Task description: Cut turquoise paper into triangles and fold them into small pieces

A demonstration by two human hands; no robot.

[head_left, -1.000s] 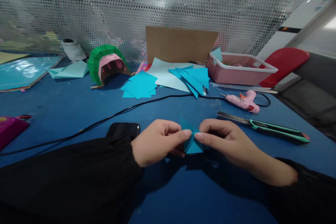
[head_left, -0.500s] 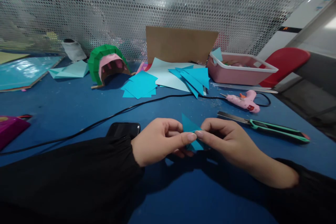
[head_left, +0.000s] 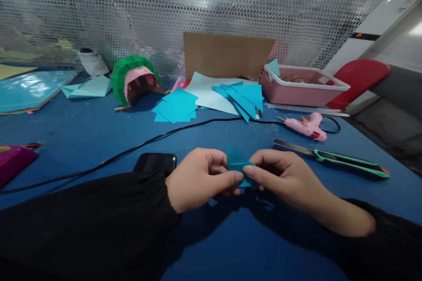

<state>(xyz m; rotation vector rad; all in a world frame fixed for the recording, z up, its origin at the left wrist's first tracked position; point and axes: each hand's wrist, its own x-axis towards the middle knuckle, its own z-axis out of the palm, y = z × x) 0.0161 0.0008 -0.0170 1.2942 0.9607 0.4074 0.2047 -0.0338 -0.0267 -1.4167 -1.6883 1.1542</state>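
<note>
A small folded piece of blue paper point(head_left: 236, 160) is held between both hands, just above the table. My left hand point(head_left: 204, 178) pinches its left side, thumb on top and fingers curled beneath. From the right, my right hand point(head_left: 286, 180) grips the paper's other side, its thumb pressed on the near face. The fingers hide much of the paper's lower part. Beyond the hands lie a pile of blue paper squares point(head_left: 178, 107) and several blue folded or cut paper pieces point(head_left: 242, 96) on a larger pale sheet point(head_left: 206, 90).
A utility knife point(head_left: 346, 162) with its blade out and a pink glue gun point(head_left: 306, 127) lie at right. A phone point(head_left: 156, 162) sits by my left wrist. A black cord point(head_left: 141, 145) crosses the table. Behind are a green paper arch point(head_left: 120, 79), cardboard point(head_left: 227, 55) and a pink basket point(head_left: 296, 92).
The paper's upright point has tilted and now shows a broader face. My right thumb has shifted slightly on it, and the thumbs are a little less close together.
</note>
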